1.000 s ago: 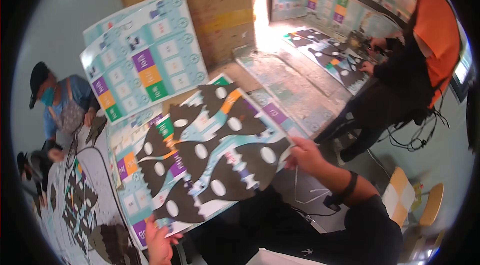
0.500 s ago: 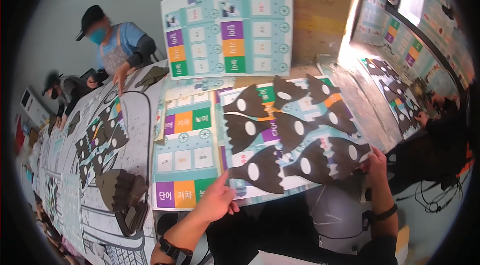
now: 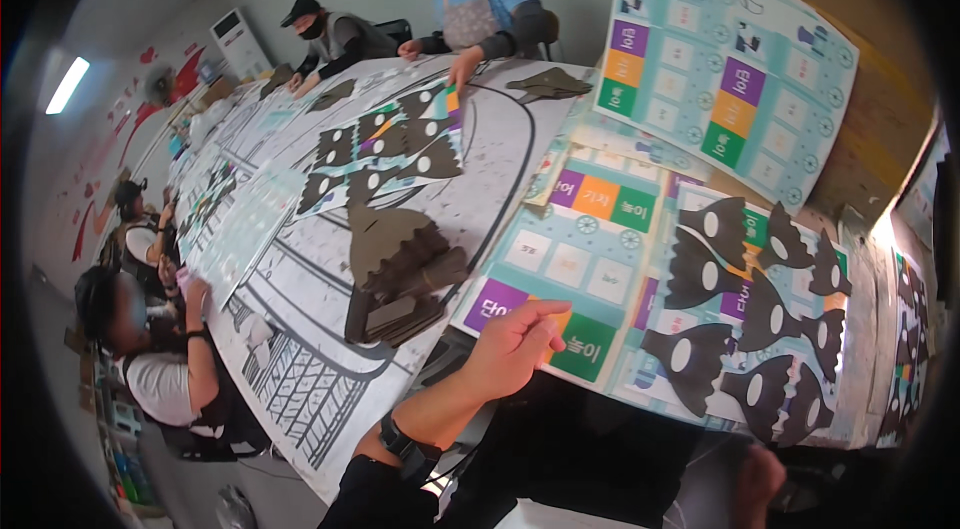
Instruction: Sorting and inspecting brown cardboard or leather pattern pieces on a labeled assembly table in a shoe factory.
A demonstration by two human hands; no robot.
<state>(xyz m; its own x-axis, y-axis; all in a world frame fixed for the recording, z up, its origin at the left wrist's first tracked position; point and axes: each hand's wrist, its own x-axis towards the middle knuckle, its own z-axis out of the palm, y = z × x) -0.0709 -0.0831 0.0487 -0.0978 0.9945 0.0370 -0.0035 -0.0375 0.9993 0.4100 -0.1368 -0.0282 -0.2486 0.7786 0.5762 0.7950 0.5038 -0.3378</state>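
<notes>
My left hand [image 3: 515,351] is over the lower edge of a printed sheet [image 3: 490,305] with purple, orange and green blocks. Its fingers are loosely bent and apart, with nothing visible in them. My right hand [image 3: 757,484] is low at the right, dark and smeared by motion, below the sheet's edge. Several dark scalloped cutouts [image 3: 765,309] with white ovals lie in rows on another printed sheet [image 3: 640,394] to the right. A pile of similar dark cutouts [image 3: 400,254] rests on the table left of my left hand.
Printed boards [image 3: 735,79] stand upright against a cardboard box [image 3: 885,109]. Across the line-drawn table [image 3: 480,159], a person in a blue shirt [image 3: 490,9] touches a sheet of dark cutouts [image 3: 385,149]. Other people [image 3: 175,359] work along the table's left side.
The view has swung left. My left hand has left the corner of the cutout-covered sheet and moved left. My right hand has let go of its right edge and dropped low.
</notes>
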